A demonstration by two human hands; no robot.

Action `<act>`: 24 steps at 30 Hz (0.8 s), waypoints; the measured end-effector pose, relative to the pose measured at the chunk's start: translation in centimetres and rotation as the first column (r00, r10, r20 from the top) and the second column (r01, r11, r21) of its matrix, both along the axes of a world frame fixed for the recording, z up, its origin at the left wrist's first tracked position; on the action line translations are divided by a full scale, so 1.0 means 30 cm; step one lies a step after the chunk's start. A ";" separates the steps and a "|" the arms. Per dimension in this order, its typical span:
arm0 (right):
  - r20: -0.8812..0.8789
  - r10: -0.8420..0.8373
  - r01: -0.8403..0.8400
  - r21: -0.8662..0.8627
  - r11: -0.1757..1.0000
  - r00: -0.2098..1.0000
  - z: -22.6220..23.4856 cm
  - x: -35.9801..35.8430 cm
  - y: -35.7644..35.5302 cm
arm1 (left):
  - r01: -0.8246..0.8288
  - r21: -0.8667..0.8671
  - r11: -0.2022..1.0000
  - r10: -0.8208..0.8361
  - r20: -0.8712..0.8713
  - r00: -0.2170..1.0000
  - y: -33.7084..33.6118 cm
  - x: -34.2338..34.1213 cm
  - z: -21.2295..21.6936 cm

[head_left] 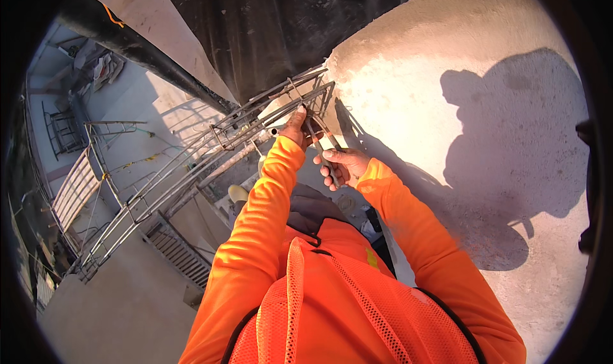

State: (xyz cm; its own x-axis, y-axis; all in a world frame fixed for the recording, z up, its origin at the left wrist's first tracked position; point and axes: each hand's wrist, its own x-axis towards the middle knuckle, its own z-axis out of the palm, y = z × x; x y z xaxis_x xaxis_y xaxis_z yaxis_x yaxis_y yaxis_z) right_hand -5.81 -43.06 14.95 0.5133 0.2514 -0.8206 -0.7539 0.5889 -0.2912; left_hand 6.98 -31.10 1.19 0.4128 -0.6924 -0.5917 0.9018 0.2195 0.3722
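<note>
A long rebar cage (191,166) runs out from a pale concrete wall (447,108), its end at chest height within reach. The left hand (295,129) steadies the cage end, fingers closed around a bar. The right hand (341,165) is clamped on pliers (321,148), whose nose points into the same joint.

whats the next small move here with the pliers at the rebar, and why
Probably squeeze and twist the pliers at the end of the rebar cage. The right hand grips the handles with the tool's head up at the bars, and the left hand steadies that same spot. Whether a tie wire is there is too small to tell.
</note>
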 end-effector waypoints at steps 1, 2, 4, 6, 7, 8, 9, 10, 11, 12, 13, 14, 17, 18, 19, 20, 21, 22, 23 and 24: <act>0.016 -0.044 0.044 0.032 0.999 0.999 -0.019 -0.027 0.030 | 0.074 0.122 0.990 -0.087 0.110 0.990 0.011 0.005 0.021; 0.047 -0.060 0.059 0.026 0.998 0.997 -0.033 -0.049 0.051 | 0.135 0.257 0.957 -0.188 0.192 0.963 0.037 0.015 0.044; 0.058 -0.010 0.014 -0.079 0.997 0.998 -0.046 -0.093 0.073 | 0.126 0.470 0.874 -0.348 0.423 0.837 0.082 -0.005 0.102; -0.038 0.111 -0.116 -0.190 0.975 0.993 -0.059 -0.116 0.080 | 0.115 0.716 0.689 -0.625 0.506 0.594 0.180 0.016 0.148; -0.090 0.167 -0.185 -0.257 0.949 0.982 -0.064 -0.129 0.088 | -0.027 0.742 0.670 -0.660 0.611 0.436 0.222 0.017 0.171; -0.046 0.202 -0.207 -0.250 0.946 0.978 -0.067 -0.141 0.094 | -0.176 0.734 0.656 -0.689 0.677 0.259 0.262 0.017 0.192; -0.017 0.232 -0.227 -0.275 0.934 0.973 -0.072 -0.151 0.101 | -0.201 0.745 0.636 -0.721 0.667 0.190 0.300 0.014 0.208; 0.041 0.262 -0.241 -0.274 0.931 0.964 -0.076 -0.162 0.114 | -0.148 0.820 0.553 -0.814 0.569 0.113 0.338 0.019 0.219; 0.022 0.293 -0.277 -0.261 0.924 0.956 -0.079 -0.170 0.128 | -0.167 0.805 0.570 -0.802 0.589 0.099 0.380 0.018 0.229; 0.000 0.339 -0.317 -0.354 0.880 0.941 -0.079 -0.177 0.145 | -0.196 0.785 0.588 -0.787 0.611 0.086 0.425 0.018 0.233; 0.019 0.388 -0.349 -0.396 0.849 0.922 -0.076 -0.179 0.166 | -0.275 0.695 0.665 -0.665 0.718 0.207 0.476 0.029 0.235; 0.001 0.428 -0.385 -0.436 0.813 0.904 -0.067 -0.181 0.187 | -0.337 0.620 0.709 -0.482 0.774 0.411 0.535 0.031 0.237; 0.260 0.353 -0.137 -0.600 0.789 0.899 -0.009 -0.160 0.270 | -0.464 0.587 0.663 -0.188 0.731 0.657 0.767 0.039 0.247; 0.328 0.290 -0.038 -0.602 0.797 0.899 0.021 -0.146 0.291 | -0.489 0.615 0.619 -0.200 0.725 0.659 0.853 0.028 0.255; 0.544 0.203 0.218 -0.611 0.761 0.814 0.047 -0.127 0.327 | -0.488 0.604 0.631 -0.172 0.721 0.671 0.940 0.009 0.266; 0.511 0.203 0.211 -0.638 0.740 0.835 0.067 -0.089 0.333 | -0.484 0.632 0.605 -0.188 0.704 0.685 1.024 -0.025 0.279; 0.500 0.236 0.187 -0.656 0.731 0.834 0.078 -0.038 0.335 | -0.469 0.670 0.575 -0.218 0.679 0.701 1.104 -0.061 0.292; 0.477 0.244 0.169 -0.669 0.724 0.844 0.085 0.011 0.331 | -0.462 0.672 0.578 -0.176 0.656 0.734 1.172 -0.096 0.301; 0.590 0.233 0.286 -0.652 0.702 0.773 0.074 0.077 0.339 | -0.471 0.671 0.573 -0.163 0.656 0.737 1.223 -0.127 0.302; 0.701 0.199 0.409 -0.595 0.692 0.685 0.049 0.156 0.358 | -0.464 0.704 0.537 -0.180 0.633 0.753 1.266 -0.161 0.301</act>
